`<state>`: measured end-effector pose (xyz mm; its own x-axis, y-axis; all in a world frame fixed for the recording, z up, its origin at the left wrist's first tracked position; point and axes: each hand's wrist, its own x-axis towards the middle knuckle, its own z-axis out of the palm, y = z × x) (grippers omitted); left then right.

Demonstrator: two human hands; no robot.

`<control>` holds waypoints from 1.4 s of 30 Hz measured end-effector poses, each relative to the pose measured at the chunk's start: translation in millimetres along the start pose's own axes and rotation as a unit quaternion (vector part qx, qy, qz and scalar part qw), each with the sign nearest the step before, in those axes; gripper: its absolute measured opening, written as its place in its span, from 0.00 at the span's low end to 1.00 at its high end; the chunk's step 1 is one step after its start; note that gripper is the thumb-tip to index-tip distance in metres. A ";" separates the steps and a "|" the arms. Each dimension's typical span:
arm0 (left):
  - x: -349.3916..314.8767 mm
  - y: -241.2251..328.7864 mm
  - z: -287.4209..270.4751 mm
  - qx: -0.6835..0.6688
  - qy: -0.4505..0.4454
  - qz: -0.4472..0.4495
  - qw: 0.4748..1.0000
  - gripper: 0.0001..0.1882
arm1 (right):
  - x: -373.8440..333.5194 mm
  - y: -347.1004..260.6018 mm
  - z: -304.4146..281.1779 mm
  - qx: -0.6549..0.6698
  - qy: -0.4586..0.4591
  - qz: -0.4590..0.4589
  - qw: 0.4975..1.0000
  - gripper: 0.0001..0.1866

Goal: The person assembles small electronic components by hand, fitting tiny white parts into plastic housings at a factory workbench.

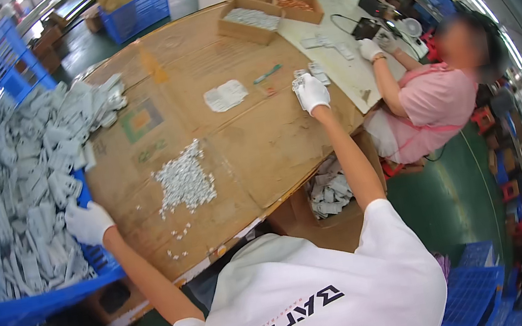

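Observation:
At the left, my white-gloved left hand (pixel 88 223) reaches over the inner edge of a large blue crate (pixel 44 303). Its fingers look apart, close against the heaped grey plastic parts (pixel 21 201); no part shows clearly in its grip. My right hand (pixel 312 92), also gloved, is stretched to the far right of the cardboard-covered table (pixel 240 159). Its fingers close on a small pale grey plastic part (pixel 297 82), partly hidden by the glove. Similar parts (pixel 319 73) lie just beyond it. A pile of tiny pale pieces (pixel 185 178) lies between my arms.
A co-worker (pixel 428 95) in pink sits at the right, gloved hands over a white board (pixel 323 37). Cardboard boxes (pixel 249 21) of small parts stand at the back. A paper (pixel 226 96) and a teal tool (pixel 267 74) lie mid-table. Below is an open carton (pixel 330 193) of parts.

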<state>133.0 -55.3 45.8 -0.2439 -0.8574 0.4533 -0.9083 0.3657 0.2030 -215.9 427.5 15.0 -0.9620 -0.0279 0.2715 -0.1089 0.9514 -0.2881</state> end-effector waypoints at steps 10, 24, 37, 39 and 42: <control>47.0 -5.2 49.2 0.134 -0.086 -0.024 0.987 0.19 | 45.9 26.5 -15.9 -0.051 0.027 -0.067 0.996 0.35; -20.8 36.0 -19.2 0.013 -0.160 0.114 0.980 0.23 | -11.2 -29.2 2.1 -0.041 0.133 -0.191 0.972 0.08; -53.7 4.2 -1.7 -0.473 -0.218 0.116 0.845 0.08 | -108.3 -175.2 51.8 0.214 -0.089 -0.611 0.757 0.08; -66.2 3.4 -3.3 -0.648 -0.412 -0.121 0.629 0.19 | -107.7 -171.7 49.6 0.211 -0.109 -0.628 0.741 0.04; -91.6 10.1 -35.8 -0.779 -0.419 -0.238 0.402 0.29 | -108.4 -171.8 39.2 0.173 -0.159 -0.611 0.756 0.01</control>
<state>158.3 39.9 37.4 -0.7905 -0.5461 -0.2773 0.2345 -0.6881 0.6867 -102.7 255.0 -0.9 -0.0955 -0.9459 0.3099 -0.9711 0.0202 -0.2378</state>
